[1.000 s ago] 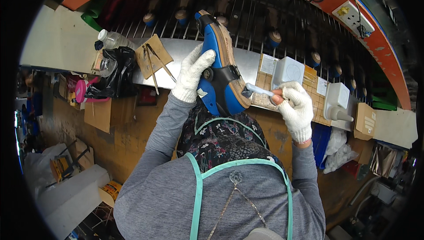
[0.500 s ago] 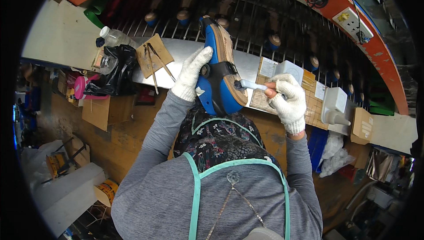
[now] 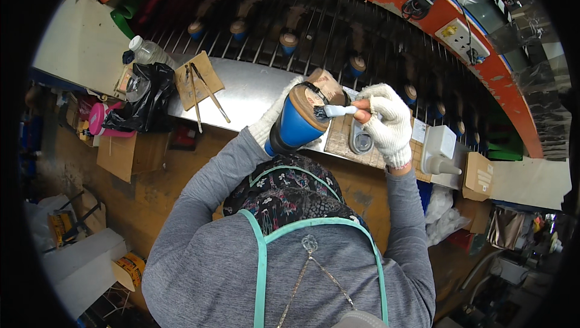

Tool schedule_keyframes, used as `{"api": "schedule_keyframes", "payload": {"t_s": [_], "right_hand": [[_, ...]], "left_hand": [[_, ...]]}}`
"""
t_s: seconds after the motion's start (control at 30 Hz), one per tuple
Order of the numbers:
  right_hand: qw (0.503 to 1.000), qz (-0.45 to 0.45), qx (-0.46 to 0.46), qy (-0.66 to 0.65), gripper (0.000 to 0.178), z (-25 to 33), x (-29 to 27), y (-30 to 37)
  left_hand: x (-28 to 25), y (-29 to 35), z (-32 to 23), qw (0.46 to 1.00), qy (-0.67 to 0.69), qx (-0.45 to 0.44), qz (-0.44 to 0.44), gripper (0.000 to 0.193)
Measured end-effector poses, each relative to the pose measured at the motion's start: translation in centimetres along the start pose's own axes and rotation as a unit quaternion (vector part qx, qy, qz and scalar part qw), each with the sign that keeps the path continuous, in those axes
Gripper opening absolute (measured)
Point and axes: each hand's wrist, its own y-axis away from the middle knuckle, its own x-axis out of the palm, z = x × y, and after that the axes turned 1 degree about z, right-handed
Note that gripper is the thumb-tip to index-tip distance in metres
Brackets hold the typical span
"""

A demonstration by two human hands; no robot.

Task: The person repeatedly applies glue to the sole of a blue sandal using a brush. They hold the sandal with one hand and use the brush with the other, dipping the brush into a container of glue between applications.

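Note:
My left hand (image 3: 273, 118), in a white fingerless knit glove, holds a blue shoe (image 3: 297, 124) with its brown underside tilted up; most of its fingers are hidden behind it. In my right hand (image 3: 388, 124), gloved likewise, is a small brush (image 3: 339, 110) with a pale handle, pinched between thumb and fingers. The brush's dark bristles touch the underside near the rounded end of the shoe. Below the right hand, a small oval container (image 3: 361, 141) sits on a tan checked mat (image 3: 338, 138).
Beyond the metal bench edge (image 3: 241, 89), a rack of rods (image 3: 266, 44) carries several blue shoes. At left lie two thin tools (image 3: 208, 92) on cardboard (image 3: 186, 74), beside a black bag (image 3: 160, 95) and clear bottle (image 3: 151, 51). A white nozzle bottle (image 3: 439, 147) lies right.
The shoe has turned from upright, side-on, to its rounded end toward me, underside up. My left hand has gone partly behind it. The brush stays against the underside.

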Motion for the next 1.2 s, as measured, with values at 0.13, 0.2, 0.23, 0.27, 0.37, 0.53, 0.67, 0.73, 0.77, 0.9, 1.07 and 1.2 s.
{"api": "schedule_keyframes", "payload": {"t_s": [0.13,0.2,0.23,0.27,0.37,0.53,0.67,0.73,0.77,0.9,1.07,1.2], "right_hand": [[0.998,0.041,-0.043,0.005,0.020,-0.3,-0.4,-1.7],[0.996,0.063,-0.060,0.007,0.020,-0.5,-0.6,-2.3],[0.995,0.075,-0.068,0.008,0.020,-0.6,-0.6,-2.5],[0.994,0.087,-0.059,-0.008,0.021,-0.6,-0.8,-2.6],[0.990,0.126,-0.060,0.007,0.021,-0.9,-1.1,-2.8],[0.982,0.171,-0.081,0.025,0.017,-1.8,-2.5,-2.8],[0.991,0.097,0.025,-0.091,0.015,-2.4,-4.9,-1.4],[0.982,-0.004,0.132,-0.137,0.020,-2.2,-4.2,0.1],[0.965,-0.066,0.168,-0.187,0.025,-2.0,-2.9,1.3],[0.928,-0.127,0.227,-0.269,0.058,-0.6,4.4,4.1],[0.890,-0.151,0.130,-0.410,0.074,-1.2,11.3,1.3],[0.856,-0.134,0.209,-0.453,0.076,-2.6,13.7,-2.3]], "left_hand": [[1.3,2.1,0.6,0.864,0.448,-0.178,0.143,0.062],[1.9,3.5,0.8,0.803,0.543,-0.206,0.135,0.061],[2.7,4.2,1.1,0.730,0.624,-0.254,0.116,0.063],[3.0,4.7,1.3,0.696,0.657,-0.257,0.131,0.065],[4.3,5.8,1.9,0.594,0.725,-0.266,0.224,0.068],[4.4,6.6,3.6,0.558,0.741,-0.241,0.285,0.069],[1.7,4.6,4.9,0.620,0.717,-0.204,0.244,0.070],[-0.4,2.5,4.8,0.702,0.668,-0.165,0.181,0.070],[-1.1,1.7,4.5,0.762,0.623,-0.128,0.119,0.071],[-2.7,-0.5,2.3,0.917,0.342,0.030,-0.201,0.084],[-5.0,-0.4,1.1,0.933,0.144,0.137,-0.301,0.068],[-8.6,0.7,3.0,0.912,-0.027,0.096,-0.399,0.061]]}}
